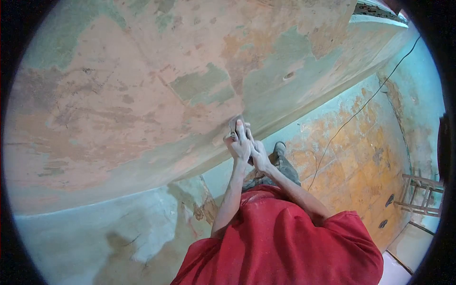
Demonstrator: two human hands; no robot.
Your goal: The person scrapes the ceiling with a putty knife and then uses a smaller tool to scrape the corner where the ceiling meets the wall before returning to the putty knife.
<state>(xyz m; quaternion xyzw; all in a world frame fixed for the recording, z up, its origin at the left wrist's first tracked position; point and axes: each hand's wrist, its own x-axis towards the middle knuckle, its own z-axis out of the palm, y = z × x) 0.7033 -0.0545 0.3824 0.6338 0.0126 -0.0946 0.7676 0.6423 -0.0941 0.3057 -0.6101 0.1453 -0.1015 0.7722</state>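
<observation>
My left hand (240, 146), dusted white, presses up against the patchy wall (118, 104) with its fingers stretched along a thin grey blade, apparently a scraper (235, 121). Part of a dark end, perhaps its handle, shows below the palms. My right hand (259, 156) lies against the left one and closes around the same tool from the right. Most of the tool is hidden by both hands. A small ring-like spot shows by a left finger. Around the blade, the wall has pinkish plaster with green and ochre patches of old paint.
Below runs an orange, pale-blotched floor (351, 161) with a dark cable (343, 126) across it. A wooden ladder-like frame (422, 194) stands at the right, near two dark objects on the floor. My shoe (280, 147) is close to the wall's foot. An opening (380, 10) breaks the wall's upper right.
</observation>
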